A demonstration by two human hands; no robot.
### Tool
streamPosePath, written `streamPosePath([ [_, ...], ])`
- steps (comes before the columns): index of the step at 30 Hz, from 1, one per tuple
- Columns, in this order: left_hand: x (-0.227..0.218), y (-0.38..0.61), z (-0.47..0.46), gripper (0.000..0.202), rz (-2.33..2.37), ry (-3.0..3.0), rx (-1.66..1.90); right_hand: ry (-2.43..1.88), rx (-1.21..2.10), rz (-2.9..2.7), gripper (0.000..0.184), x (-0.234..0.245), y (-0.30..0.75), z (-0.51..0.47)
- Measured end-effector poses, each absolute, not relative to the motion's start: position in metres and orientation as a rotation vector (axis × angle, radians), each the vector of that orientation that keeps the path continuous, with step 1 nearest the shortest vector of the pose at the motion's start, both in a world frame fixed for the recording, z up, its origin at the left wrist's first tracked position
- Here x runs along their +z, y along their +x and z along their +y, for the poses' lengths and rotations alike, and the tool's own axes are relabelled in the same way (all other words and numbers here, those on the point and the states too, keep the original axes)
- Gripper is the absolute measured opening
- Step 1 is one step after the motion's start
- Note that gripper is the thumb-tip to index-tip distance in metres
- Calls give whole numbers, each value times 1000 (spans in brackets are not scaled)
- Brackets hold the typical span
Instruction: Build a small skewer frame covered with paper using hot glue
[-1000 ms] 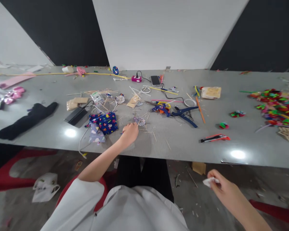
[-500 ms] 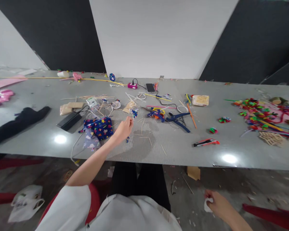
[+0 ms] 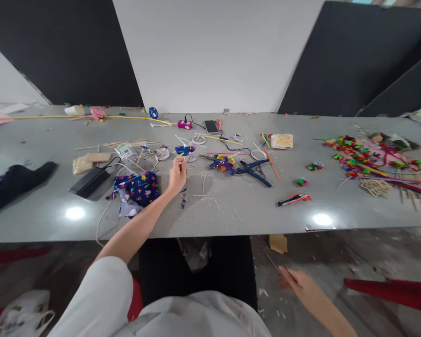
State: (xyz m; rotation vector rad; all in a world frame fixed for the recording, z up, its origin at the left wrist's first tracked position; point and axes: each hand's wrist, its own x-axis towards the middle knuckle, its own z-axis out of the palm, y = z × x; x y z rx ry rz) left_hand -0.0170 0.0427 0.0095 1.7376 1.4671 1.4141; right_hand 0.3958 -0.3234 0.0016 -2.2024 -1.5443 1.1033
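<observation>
The left hand [image 3: 178, 175] pinches a blue patterned piece [image 3: 185, 150] over the table [image 3: 203, 222], now turned broader to view; the blurred right hand [image 3: 298, 283], beyond its edge, no longer shows a white scrap, grip unclear, leaving work seemingly one-handed.

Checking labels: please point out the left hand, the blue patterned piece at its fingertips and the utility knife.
Left hand [image 3: 177, 176]: head view, middle of the hand.
Blue patterned piece [image 3: 184, 150]: head view, its middle.
Utility knife [image 3: 294, 200]: head view, middle of its body.

Right hand [image 3: 300, 284] fingers blurred; black cloth [image 3: 19, 185] cut by left edge.
</observation>
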Motion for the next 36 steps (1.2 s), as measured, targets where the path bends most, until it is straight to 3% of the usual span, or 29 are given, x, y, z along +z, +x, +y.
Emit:
streamPosePath([
  [2,7,-23,40,18,1493,1781,1431,-1932,1348,-1485,62,29,374,-303],
  [5,7,-31,41,21,1488,1858,1498,-1599,1379,-1558,54,72,340,-261],
  [10,12,-38,42,23,1405,1913,1601,-1023,751,-1663,36,112,292,-140],
  [13,16,-38,40,24,1369,1907,1656,-899,441,-1668,33,100,271,-50],
  [17,22,-36,34,22,1338,2035,1615,-843,343,-1705,31,54,255,23],
  [21,29,-33,24,17,1348,2142,1557,-870,275,-1788,27,18,251,19],
  [26,39,-25,9,12,1201,2240,1483,-856,206,-2096,25,19,247,-5],
  [36,36,-21,6,29,1051,2330,1243,-808,83,-2447,27,16,229,1],
])
